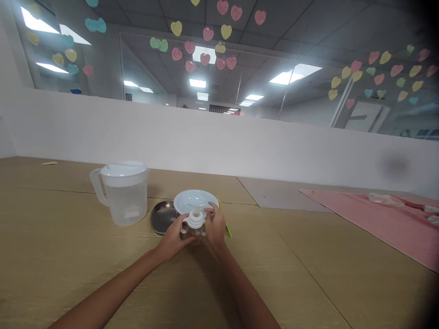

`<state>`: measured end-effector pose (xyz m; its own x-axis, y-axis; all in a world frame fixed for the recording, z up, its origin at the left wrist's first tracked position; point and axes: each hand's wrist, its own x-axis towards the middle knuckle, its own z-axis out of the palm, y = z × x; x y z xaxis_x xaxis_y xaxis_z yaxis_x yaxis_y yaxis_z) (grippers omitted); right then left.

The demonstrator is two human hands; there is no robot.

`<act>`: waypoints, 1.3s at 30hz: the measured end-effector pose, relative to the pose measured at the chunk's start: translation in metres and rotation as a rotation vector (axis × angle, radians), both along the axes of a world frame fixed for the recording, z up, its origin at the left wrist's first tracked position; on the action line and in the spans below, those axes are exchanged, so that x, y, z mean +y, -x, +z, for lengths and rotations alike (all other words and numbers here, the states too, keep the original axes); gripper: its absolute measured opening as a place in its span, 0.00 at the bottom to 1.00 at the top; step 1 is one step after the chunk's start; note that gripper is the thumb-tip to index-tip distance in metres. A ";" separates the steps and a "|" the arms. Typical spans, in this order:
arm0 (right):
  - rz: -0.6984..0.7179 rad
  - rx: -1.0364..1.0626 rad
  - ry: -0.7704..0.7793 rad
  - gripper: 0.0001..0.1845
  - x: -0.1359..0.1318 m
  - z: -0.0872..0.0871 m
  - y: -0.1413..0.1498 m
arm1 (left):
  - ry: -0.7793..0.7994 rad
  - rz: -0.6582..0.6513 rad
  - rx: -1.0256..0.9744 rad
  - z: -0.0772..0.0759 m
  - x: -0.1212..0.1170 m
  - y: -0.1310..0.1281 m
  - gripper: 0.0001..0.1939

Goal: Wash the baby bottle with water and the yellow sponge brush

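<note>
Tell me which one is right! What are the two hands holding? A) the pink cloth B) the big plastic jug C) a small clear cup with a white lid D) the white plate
C: the left hand and right hand both wrap around the small clear cup, under its white lid, while the big plastic jug stands apart.

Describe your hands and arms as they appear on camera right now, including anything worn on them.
Your left hand and right hand are bare, with no gloves. Your left forearm and right forearm are bare too, with no sleeves, cables or markings in view. No watch or band shows at either wrist, and any rings would be too small to tell.
</note>
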<state>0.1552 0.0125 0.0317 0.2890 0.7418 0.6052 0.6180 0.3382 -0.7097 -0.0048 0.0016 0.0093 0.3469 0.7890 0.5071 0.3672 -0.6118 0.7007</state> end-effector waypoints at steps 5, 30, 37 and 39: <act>-0.008 -0.101 0.097 0.19 -0.003 0.003 0.002 | -0.003 -0.009 0.009 -0.004 0.003 0.002 0.30; 0.161 -0.212 -0.244 0.16 -0.013 0.004 0.011 | 0.000 -0.009 -0.004 -0.002 0.002 0.001 0.30; 0.194 -0.127 -0.157 0.12 -0.010 0.005 0.016 | 0.024 0.012 -0.012 0.000 0.000 -0.001 0.31; 0.220 -0.073 -0.125 0.12 -0.011 0.007 0.015 | 0.034 0.026 -0.015 0.001 -0.002 -0.003 0.30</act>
<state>0.1400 0.0015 0.0382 0.0812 0.6998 0.7097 0.5684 0.5524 -0.6097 -0.0019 -0.0004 0.0107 0.3185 0.8148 0.4845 0.3725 -0.5775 0.7264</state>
